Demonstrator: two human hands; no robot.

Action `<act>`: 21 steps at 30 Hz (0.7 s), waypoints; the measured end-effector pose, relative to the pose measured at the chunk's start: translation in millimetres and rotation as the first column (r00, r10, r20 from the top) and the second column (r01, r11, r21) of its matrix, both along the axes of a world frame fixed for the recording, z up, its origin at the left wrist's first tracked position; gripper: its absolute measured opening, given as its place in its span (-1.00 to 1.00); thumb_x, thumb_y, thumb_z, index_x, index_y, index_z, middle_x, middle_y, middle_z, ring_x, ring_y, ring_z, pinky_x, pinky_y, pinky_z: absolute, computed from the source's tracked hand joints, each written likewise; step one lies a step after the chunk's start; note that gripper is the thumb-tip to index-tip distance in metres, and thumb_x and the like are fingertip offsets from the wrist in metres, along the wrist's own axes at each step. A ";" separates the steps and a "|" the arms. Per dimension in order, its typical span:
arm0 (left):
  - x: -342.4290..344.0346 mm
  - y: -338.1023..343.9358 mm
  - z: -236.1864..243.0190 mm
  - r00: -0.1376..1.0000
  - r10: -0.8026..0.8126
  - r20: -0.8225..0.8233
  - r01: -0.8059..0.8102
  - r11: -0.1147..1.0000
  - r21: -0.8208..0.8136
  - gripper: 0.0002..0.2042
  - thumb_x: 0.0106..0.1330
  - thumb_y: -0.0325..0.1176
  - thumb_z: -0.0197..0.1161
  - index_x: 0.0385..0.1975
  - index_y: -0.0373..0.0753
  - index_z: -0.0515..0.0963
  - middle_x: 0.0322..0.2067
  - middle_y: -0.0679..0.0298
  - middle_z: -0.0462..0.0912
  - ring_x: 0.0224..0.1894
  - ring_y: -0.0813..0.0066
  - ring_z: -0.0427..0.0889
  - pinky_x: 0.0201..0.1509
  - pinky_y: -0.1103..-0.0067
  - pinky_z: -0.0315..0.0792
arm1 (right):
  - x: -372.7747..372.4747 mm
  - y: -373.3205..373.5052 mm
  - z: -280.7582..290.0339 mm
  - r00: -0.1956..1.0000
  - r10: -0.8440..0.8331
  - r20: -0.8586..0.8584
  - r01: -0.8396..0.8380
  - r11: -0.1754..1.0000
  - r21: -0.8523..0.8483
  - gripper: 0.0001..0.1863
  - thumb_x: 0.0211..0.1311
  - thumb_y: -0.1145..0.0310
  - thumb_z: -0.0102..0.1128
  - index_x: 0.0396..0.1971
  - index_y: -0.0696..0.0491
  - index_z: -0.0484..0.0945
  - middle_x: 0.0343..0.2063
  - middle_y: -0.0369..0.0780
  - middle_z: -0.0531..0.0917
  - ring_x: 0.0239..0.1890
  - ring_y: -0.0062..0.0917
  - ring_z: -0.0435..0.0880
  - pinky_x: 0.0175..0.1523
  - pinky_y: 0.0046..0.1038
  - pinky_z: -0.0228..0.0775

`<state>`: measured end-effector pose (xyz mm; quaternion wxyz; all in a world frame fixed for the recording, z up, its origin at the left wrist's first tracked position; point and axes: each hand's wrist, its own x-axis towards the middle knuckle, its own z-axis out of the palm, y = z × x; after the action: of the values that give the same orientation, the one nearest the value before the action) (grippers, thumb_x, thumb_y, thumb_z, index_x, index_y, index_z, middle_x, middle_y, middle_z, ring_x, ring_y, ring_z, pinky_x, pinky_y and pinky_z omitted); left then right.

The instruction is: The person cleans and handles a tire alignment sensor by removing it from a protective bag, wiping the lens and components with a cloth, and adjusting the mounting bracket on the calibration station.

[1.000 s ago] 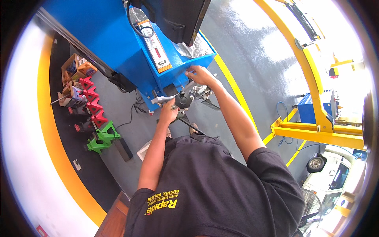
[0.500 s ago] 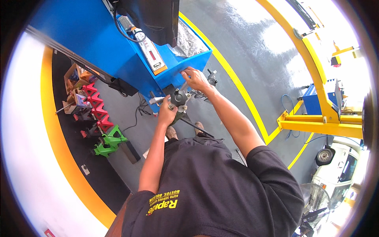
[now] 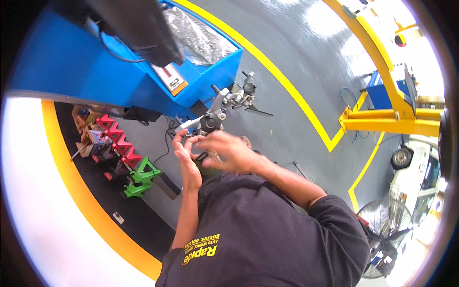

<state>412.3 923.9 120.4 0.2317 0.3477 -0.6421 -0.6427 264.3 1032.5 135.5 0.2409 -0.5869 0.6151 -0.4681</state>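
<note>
A wheel clamp of silver metal with a round black knob [image 3: 211, 122] stands at the corner of the blue cabinet [image 3: 210, 76]. Just below the knob, my left hand [image 3: 188, 161] is raised with its fingers apart and slightly curled. My right hand [image 3: 228, 152] crosses over beside it, back of the hand up, its fingers bent and blurred. A small dark piece [image 3: 202, 156] shows between the two hands; I cannot tell what it is or whether either hand grips it. Another clamp with a black knob [image 3: 249, 86] sits farther right by the cabinet.
Crumpled clear plastic [image 3: 201, 36] and a white-and-orange device [image 3: 170, 80] lie on the cabinet, under a dark monitor [image 3: 138, 28]. Red jack stands [image 3: 119, 141] and a green one [image 3: 142, 177] line the left wall. Right: a yellow lift post [image 3: 377, 57] and a fan [image 3: 385, 220].
My left hand has come off the clamp and nearer my body. My right hand has left the cabinet's edge and moved down and left, beside the left hand. The view has shifted.
</note>
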 end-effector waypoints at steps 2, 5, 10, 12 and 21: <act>-8.4 7.8 13.1 0.995 -0.039 -0.091 0.047 0.996 0.080 -0.04 0.39 0.62 -0.50 0.45 -0.14 0.07 0.04 0.01 0.62 0.12 0.30 0.56 0.10 0.43 0.35 | 21.9 8.8 2.4 0.982 0.001 0.188 -0.022 0.994 0.108 -0.53 0.31 0.15 0.43 0.12 0.05 0.59 0.07 -0.10 0.61 0.19 -0.12 0.60 0.23 -0.12 0.52; -17.6 8.4 26.9 0.996 -0.062 -0.058 0.069 0.989 0.129 -0.03 0.39 0.62 -0.54 0.42 -0.16 0.16 0.02 -0.02 0.63 0.07 0.36 0.57 0.01 0.52 0.34 | 9.7 11.7 -0.9 0.966 -0.017 0.259 -0.018 0.991 0.133 -0.60 0.34 0.22 0.41 0.08 0.06 0.58 0.08 -0.07 0.62 0.20 -0.11 0.61 0.18 -0.12 0.53; -36.9 14.1 24.0 0.996 -0.031 0.089 0.029 0.999 0.023 -0.13 0.52 0.50 -0.46 0.35 -0.23 0.30 -0.10 0.13 0.67 -0.26 0.62 0.55 -0.34 0.69 0.23 | -16.7 34.8 -3.1 0.824 -0.199 0.531 0.077 0.967 0.243 -0.68 0.31 0.38 0.45 0.00 0.10 0.60 -0.13 -0.15 0.71 -0.02 -0.35 0.73 0.03 -0.30 0.55; -47.9 13.5 15.7 0.975 0.175 0.133 -0.126 0.940 -0.316 -0.39 0.56 0.22 0.02 0.20 -0.29 0.47 -0.15 0.20 0.61 -0.49 0.69 0.27 -0.45 0.66 0.13 | -37.9 42.9 -20.4 0.760 -0.450 0.469 0.381 0.893 0.239 -0.69 0.29 0.46 0.45 -0.01 0.12 0.61 -0.23 -0.26 0.72 -0.15 -0.55 0.71 -0.07 -0.44 0.53; -124.0 24.7 -45.8 0.669 0.618 0.412 0.098 0.476 -0.874 -0.49 0.32 0.06 0.44 0.04 -0.21 0.57 -0.04 0.12 0.52 0.04 0.04 0.56 0.15 0.17 0.42 | -135.4 13.3 -288.2 0.274 -0.726 0.630 0.298 0.687 0.662 -0.68 0.45 0.35 0.32 0.12 0.13 0.63 -0.26 -0.38 0.65 -0.20 -0.70 0.53 -0.07 -0.55 0.38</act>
<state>288.3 948.6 74.6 0.2176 0.5034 -0.8360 -0.0200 128.8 1045.8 -152.6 0.4634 0.0398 0.6474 -0.6037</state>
